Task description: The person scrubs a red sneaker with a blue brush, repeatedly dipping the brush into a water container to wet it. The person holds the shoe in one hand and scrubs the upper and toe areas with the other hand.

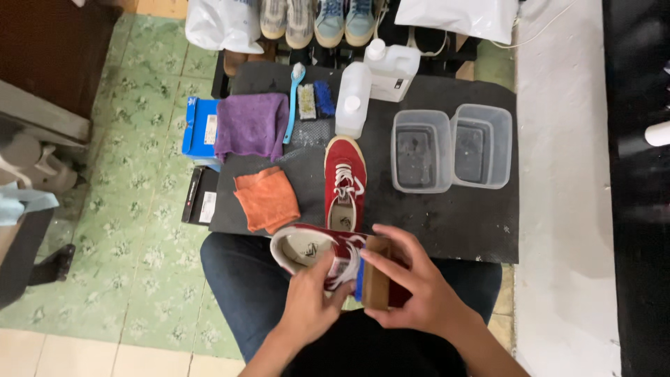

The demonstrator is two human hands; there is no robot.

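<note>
Gripping a red sneaker (314,248) over the lap, the left hand (310,300) steadies it; the right hand (412,283), at 3 o'clock, clamps a wooden brush (375,276) against its white-laced side.

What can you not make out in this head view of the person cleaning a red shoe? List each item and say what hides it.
- Bristles of the wooden brush: turned away, right hand covers it.
- Toe of the held red shoe: behind brush and fingers.
- Contents of the two clear tubs: too murky.
- Shoes at the top edge: cut off by the frame.
- Left hand palm: faces away.
</note>
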